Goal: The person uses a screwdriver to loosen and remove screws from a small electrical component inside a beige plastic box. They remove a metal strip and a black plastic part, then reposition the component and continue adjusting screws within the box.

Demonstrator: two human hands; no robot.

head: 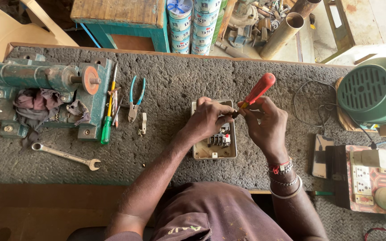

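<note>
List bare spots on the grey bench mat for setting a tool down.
Free: mat between the silver open-ended spanner and the beige open switch box; also behind the box. Crowded: by the green bench vise and the black phone.

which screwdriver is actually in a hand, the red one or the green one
The red-handled screwdriver, gripped in the right hand over the open switch box. The green-handled screwdriver lies untouched beside the vise.
</note>
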